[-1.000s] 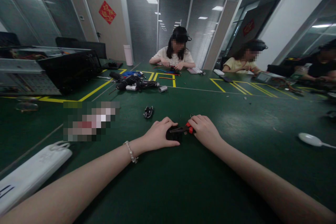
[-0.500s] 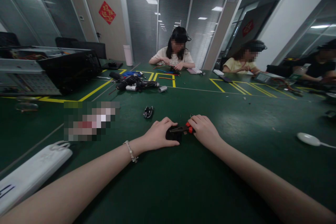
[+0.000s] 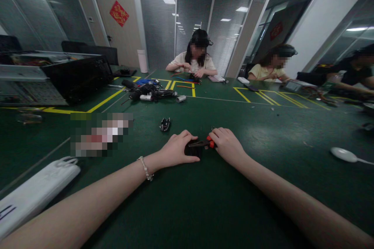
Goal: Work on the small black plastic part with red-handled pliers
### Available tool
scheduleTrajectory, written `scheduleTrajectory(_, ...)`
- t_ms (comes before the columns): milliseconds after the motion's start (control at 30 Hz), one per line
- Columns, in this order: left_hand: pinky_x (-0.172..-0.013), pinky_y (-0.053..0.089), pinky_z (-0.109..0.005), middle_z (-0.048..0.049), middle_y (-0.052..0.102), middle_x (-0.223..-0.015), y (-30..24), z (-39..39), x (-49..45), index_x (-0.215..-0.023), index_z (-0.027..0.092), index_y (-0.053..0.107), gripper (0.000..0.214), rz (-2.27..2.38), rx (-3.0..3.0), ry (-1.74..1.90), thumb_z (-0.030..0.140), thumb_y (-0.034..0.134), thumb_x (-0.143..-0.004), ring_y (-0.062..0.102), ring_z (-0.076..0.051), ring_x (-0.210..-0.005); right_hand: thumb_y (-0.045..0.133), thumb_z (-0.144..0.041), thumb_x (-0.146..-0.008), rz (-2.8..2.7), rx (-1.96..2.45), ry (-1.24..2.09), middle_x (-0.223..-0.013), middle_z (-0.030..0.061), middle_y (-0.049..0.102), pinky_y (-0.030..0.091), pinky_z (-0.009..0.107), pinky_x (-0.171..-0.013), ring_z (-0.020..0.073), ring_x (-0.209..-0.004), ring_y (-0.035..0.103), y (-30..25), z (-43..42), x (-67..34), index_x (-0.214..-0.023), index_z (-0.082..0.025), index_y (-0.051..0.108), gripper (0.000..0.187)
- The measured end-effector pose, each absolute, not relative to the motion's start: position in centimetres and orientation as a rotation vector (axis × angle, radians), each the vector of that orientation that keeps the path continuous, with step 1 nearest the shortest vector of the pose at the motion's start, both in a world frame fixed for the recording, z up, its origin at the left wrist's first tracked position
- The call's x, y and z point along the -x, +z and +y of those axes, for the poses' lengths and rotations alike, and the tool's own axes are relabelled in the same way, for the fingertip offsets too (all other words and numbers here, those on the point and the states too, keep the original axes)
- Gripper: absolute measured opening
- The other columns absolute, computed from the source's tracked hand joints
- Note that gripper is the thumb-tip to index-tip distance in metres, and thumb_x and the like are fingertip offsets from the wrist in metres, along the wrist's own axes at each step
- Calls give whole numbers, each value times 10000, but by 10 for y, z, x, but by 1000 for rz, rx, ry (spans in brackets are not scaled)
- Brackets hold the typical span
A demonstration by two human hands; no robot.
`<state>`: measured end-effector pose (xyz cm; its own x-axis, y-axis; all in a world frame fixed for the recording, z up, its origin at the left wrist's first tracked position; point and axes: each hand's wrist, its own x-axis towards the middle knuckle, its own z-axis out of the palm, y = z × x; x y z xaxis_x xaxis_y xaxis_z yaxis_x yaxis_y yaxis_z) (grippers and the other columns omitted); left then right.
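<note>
My left hand is closed around the left side of a small flat black part on the green table, thumb along its near edge and fingers along its far edge. In my right hand are needle-nose pliers with red handles, the fingers wrapped over the grips. The dark jaws point left and lie over the black part; whether they pinch anything is too small to tell. A small black-and-silver part lies on the table beyond my left hand.
A white power strip lies at left, near a blurred-out item. Dark cables and tools form a pile farther back. An opened computer case stands at the far left, and a white mouse-like device at right. Several people sit across the table.
</note>
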<state>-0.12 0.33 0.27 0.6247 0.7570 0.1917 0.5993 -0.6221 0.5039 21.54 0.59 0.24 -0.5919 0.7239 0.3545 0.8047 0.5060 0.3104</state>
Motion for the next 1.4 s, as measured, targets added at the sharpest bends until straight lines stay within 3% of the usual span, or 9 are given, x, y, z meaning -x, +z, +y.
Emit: scheduleTrajectory(1400, -807, 384, -365, -44, 459, -1093, 1, 4, 2, -1171, 244, 422, 627, 1086, -2466, 580, 547, 596, -651, 494, -234, -925, 512, -87, -674, -2544, 1329, -680, -910, 84, 568, 347, 316, -745, 206, -843, 481, 0, 7, -217, -897, -141, 558, 234)
